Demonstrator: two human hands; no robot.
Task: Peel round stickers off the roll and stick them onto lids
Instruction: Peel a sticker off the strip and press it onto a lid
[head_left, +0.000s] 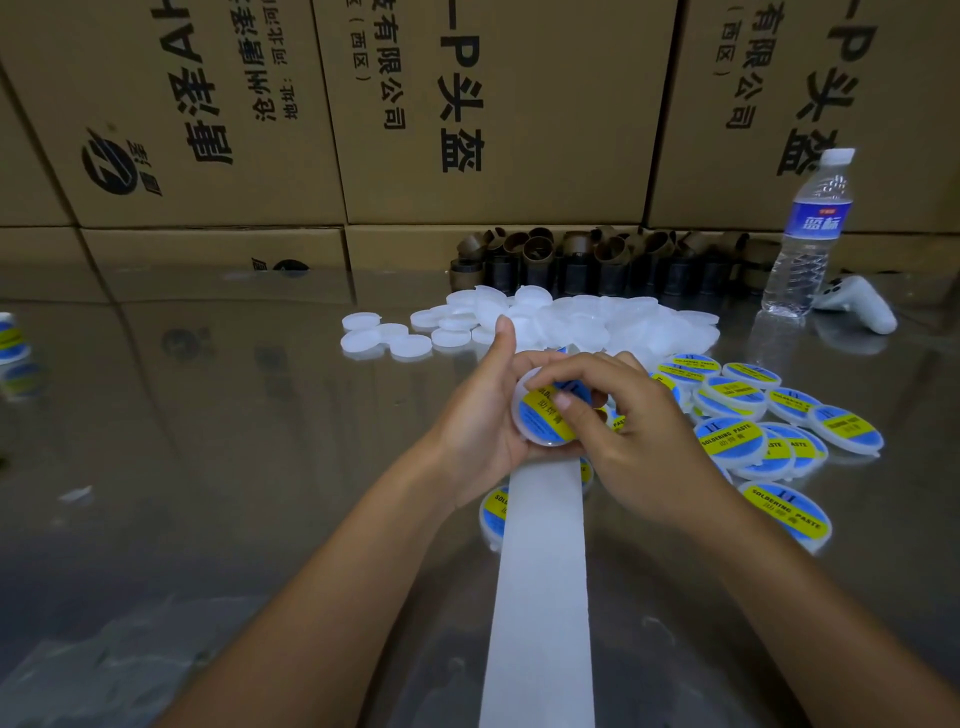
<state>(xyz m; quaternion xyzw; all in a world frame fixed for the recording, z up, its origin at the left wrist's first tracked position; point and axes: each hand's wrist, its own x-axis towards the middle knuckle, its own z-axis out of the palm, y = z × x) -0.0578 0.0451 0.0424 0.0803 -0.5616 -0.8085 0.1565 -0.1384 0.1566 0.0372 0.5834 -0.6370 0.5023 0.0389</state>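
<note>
Head view gives me, at the back, a wall of printed cardboard boxes (467, 114) standing behind the table (208, 467), whose glossy surface mirrors them. Running from the bottom edge of the picture up to my hands is the white backing strip (543, 597), bare of stickers along all I can see; the roll itself is out of sight. Beyond my hands lies a heap of plain lids (571, 317), a few strays just to its left, and to my right a spread of finished lids (753, 421) overlapping one another, each with its blue-and-yellow label up. A water bottle (810, 234) stands far right beside a white controller (857, 304), with a row of brown cardboard cores (597, 260) behind the heap. My left hand (483, 431) has its grip closed around the rim of the lid (540, 415) I am working on, held above the strip end, thumb raised clear. My right hand (628, 421) presses its thumb and fingertips down on the round sticker (543, 418) that already sits on that lid. I judge this to be the smoothing step, near its end. Next I would need to rub out to the edges, set this lid among the finished ones, and draw more strip for a fresh sticker.
</note>
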